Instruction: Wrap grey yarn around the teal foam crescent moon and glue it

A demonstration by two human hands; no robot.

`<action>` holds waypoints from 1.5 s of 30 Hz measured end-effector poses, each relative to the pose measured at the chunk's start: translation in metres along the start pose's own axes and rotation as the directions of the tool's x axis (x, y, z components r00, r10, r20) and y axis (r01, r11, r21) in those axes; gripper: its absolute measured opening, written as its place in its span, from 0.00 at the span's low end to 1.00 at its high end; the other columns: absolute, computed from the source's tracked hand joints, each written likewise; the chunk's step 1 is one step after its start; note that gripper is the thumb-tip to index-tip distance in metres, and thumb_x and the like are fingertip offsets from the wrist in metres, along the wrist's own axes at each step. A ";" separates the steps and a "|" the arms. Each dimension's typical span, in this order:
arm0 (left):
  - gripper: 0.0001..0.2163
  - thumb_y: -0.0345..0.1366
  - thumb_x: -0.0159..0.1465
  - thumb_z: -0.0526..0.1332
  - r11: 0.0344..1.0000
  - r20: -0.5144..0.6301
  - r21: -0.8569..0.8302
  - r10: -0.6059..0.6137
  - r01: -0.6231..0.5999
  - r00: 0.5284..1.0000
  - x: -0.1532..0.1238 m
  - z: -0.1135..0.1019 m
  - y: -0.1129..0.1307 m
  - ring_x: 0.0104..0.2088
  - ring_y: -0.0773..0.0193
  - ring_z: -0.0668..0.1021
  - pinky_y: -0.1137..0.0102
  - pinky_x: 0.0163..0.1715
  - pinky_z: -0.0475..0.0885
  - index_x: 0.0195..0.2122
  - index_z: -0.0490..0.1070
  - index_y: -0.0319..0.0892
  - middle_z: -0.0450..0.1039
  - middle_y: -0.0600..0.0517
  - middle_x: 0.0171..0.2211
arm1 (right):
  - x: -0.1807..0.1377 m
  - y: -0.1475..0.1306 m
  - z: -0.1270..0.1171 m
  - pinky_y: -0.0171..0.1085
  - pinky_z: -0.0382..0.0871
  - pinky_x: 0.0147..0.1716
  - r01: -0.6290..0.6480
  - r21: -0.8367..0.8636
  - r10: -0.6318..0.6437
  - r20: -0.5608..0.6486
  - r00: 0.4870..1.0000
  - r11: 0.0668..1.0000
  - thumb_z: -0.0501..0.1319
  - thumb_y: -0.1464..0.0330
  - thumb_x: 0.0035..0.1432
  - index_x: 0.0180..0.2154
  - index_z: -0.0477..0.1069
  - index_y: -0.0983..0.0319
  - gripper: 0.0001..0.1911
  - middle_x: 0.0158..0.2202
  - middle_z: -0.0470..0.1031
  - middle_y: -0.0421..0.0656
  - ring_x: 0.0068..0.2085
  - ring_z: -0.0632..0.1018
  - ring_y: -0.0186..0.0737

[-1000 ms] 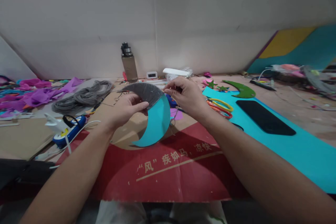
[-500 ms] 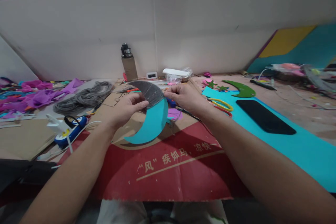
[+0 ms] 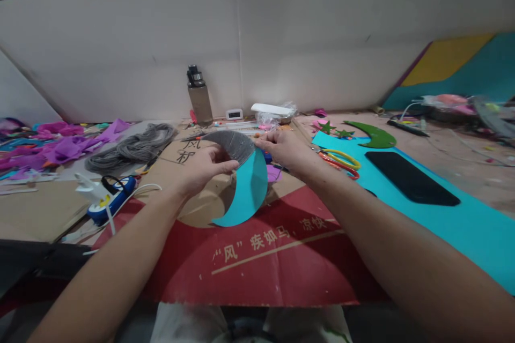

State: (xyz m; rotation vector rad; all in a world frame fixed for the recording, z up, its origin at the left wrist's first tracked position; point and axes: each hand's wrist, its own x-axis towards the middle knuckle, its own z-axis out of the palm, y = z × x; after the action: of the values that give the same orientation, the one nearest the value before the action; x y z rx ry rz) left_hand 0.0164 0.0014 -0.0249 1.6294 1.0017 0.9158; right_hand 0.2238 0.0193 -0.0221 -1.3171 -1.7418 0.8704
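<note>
A crescent moon cutout (image 3: 250, 193) is held up between my hands above the red and brown cardboard (image 3: 257, 268). Its lower part is bright turquoise; the upper part is dark grey with a scratched-looking surface. My left hand (image 3: 205, 167) pinches the inner curve, thumb in front, near where the two colours meet. On the outer edge at that same border, my right hand (image 3: 277, 146) has its thumb and fingertips pressed together. Past my right wrist lie scissors with yellow and red handles (image 3: 341, 159) on a turquoise sheet (image 3: 475, 230).
A black phone (image 3: 412, 178) and a green crescent (image 3: 372, 135) lie at right. Left are a grey yarn bundle (image 3: 131, 147), purple scraps (image 3: 68, 147) and a blue power strip (image 3: 112, 201) with cables. A bottle (image 3: 200, 102) and small clock (image 3: 234, 114) stand by the wall.
The crescent has turned slightly, its lower tip swinging right, and its turquoise part now shows a bend or shading line. My left hand has moved a little right; both hands keep hold.
</note>
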 end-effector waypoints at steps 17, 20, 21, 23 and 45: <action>0.19 0.38 0.48 0.70 1.000 -0.029 0.003 0.027 -0.027 0.999 0.002 0.005 -0.012 0.44 0.54 0.77 0.62 0.46 0.70 0.41 0.75 0.38 0.77 0.46 0.42 | 0.002 0.005 0.006 0.34 0.49 0.22 0.031 -0.004 -0.031 0.007 0.999 1.000 0.58 0.59 0.55 0.24 0.67 0.62 0.15 0.19 0.61 0.37 0.22 0.60 0.30; 0.19 0.38 0.48 0.70 0.999 -0.009 -0.032 0.033 -0.034 0.999 0.000 0.004 -0.007 0.45 0.53 0.77 0.61 0.47 0.69 0.41 0.74 0.37 0.77 0.44 0.43 | 0.000 0.003 0.004 0.34 0.48 0.21 0.011 0.108 -0.016 0.051 0.999 0.994 0.60 0.59 0.55 0.23 0.66 0.62 0.15 0.18 0.60 0.36 0.21 0.59 0.29; 0.19 0.38 0.48 0.70 0.999 0.000 -0.041 0.036 -0.036 0.999 -0.001 0.004 -0.004 0.45 0.53 0.77 0.61 0.47 0.69 0.41 0.75 0.37 0.77 0.44 0.43 | 0.000 0.002 0.003 0.34 0.48 0.21 0.004 0.157 -0.018 0.085 0.996 0.988 0.61 0.59 0.54 0.23 0.65 0.62 0.15 0.17 0.59 0.35 0.20 0.58 0.28; 0.18 0.38 0.47 0.70 0.997 0.016 -0.064 0.046 -0.045 0.999 -0.003 0.002 0.001 0.45 0.53 0.77 0.61 0.48 0.68 0.39 0.75 0.37 0.77 0.44 0.43 | -0.001 -0.001 0.000 0.33 0.47 0.20 -0.019 0.269 -0.034 0.191 0.981 0.963 0.62 0.59 0.54 0.22 0.64 0.62 0.16 0.18 0.59 0.35 0.20 0.57 0.27; 0.13 0.30 0.43 0.66 0.930 0.144 -0.321 -0.137 0.178 0.980 -0.002 -0.019 -0.006 0.27 0.65 0.75 0.71 0.31 0.68 0.32 0.75 0.37 0.76 0.49 0.28 | -0.006 0.001 0.014 0.31 0.38 0.19 -0.288 0.636 -0.098 0.500 0.861 0.716 0.66 0.57 0.50 0.26 0.61 0.62 0.18 0.19 0.49 0.30 0.20 0.48 0.26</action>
State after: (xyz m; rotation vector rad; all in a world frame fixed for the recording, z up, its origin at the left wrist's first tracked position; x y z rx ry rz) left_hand -0.0023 0.0071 -0.0261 1.2835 0.8306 0.8181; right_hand 0.2128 0.0132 -0.0310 -0.6884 -1.4382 1.8559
